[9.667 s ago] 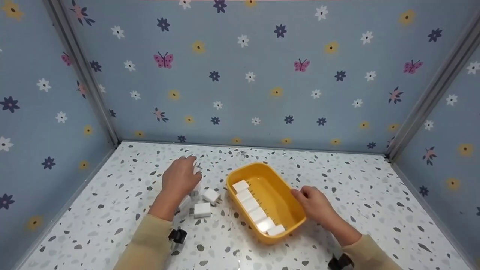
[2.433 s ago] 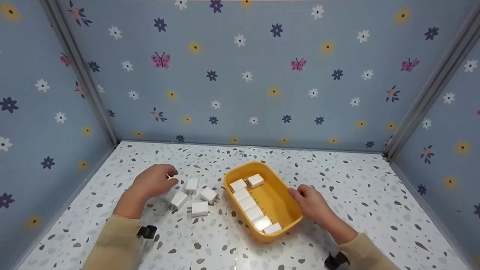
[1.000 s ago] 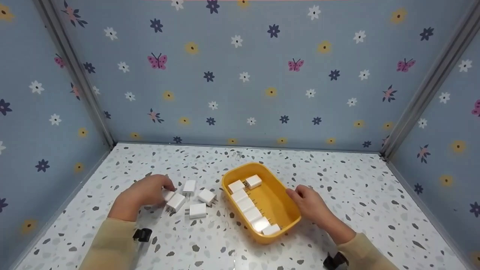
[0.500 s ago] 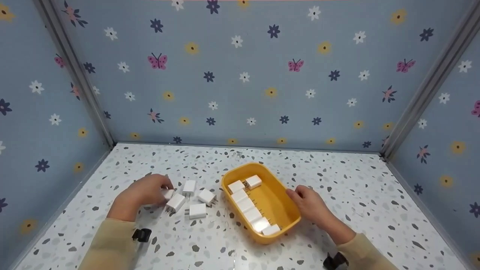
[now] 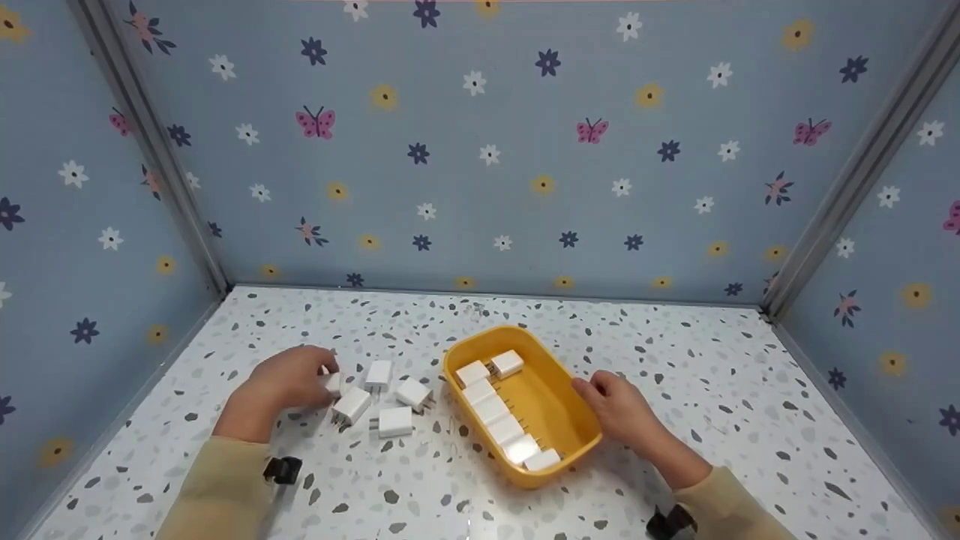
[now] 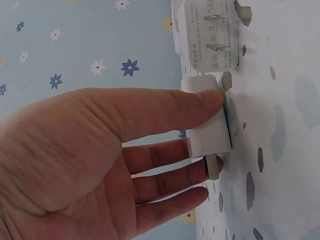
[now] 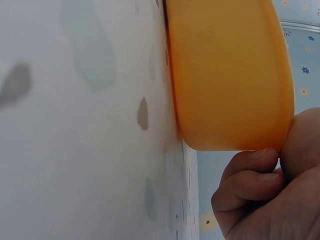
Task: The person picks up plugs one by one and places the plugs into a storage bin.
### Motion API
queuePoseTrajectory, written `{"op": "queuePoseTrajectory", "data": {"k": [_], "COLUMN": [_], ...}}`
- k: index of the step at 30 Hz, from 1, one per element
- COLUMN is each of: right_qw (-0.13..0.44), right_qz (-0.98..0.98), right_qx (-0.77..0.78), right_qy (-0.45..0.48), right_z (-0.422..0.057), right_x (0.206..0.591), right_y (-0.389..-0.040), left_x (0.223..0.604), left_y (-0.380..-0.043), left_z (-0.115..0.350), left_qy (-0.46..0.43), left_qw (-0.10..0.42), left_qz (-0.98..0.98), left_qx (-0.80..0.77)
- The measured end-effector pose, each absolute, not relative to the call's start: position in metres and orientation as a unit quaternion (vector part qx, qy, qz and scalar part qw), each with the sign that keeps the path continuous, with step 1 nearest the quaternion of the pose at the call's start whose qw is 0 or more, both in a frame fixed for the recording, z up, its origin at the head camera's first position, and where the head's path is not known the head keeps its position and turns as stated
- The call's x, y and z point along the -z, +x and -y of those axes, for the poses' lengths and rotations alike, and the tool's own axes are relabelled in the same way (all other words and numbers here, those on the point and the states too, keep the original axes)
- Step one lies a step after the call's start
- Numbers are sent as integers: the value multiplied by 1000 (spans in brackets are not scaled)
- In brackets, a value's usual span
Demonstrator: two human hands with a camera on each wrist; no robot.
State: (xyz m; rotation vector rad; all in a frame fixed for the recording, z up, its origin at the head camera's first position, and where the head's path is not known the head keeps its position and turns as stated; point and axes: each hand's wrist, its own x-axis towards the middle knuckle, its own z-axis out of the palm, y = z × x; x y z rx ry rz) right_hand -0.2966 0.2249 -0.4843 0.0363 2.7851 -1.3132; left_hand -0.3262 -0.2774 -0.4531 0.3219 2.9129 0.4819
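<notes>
My left hand [image 5: 289, 377] is at the left end of a loose group of white charger plugs [image 5: 395, 421]. In the left wrist view its thumb and fingers pinch a charger plug [image 6: 207, 125], whose metal prong points away from the thumb, low over the table. Another charger plug [image 6: 212, 37] lies just beyond it, prongs showing. My right hand [image 5: 619, 405] grips the right rim of a yellow plastic box [image 5: 559, 386], thumb at the edge and fingers bent against the outside wall [image 7: 230, 75]. Inside, a row of charger plugs [image 5: 491, 410] lines the left wall, with one more charger plug [image 5: 508, 363] beside its far end.
The speckled white table [image 5: 712, 420] extends around the box. A blue flowered panel [image 5: 480, 150] rises at the back, with side panels left and right. A small black device [image 5: 283, 470] sits at the left sleeve, another black device [image 5: 671, 523] at the right.
A charger plug has come into the box beside the row's far end. My left hand has moved left to the leftmost plug and drawn it slightly away from its neighbour. The right hand stays on the rim.
</notes>
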Motion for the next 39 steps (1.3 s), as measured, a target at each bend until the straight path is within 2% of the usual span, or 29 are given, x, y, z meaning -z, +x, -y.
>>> {"op": "queuePoseTrajectory", "data": {"k": [11,33,39], "right_qw": [32,34,37], "right_qz": [-902,-903,-902], "right_qx": [430,427,429], "right_qy": [15,18,21], "right_z": [-225,-225,-225], "right_x": [484,484,485], "right_y": [-297,-298,-299], "left_x": [447,443,439], "left_y": [-326,-328,-325], "left_z": [277,251,241], "left_qy": [69,105,107], "left_qw": [72,-28,-34], "left_qz": [-983,-974,-963], "left_qx": [-156,-199,-246]}}
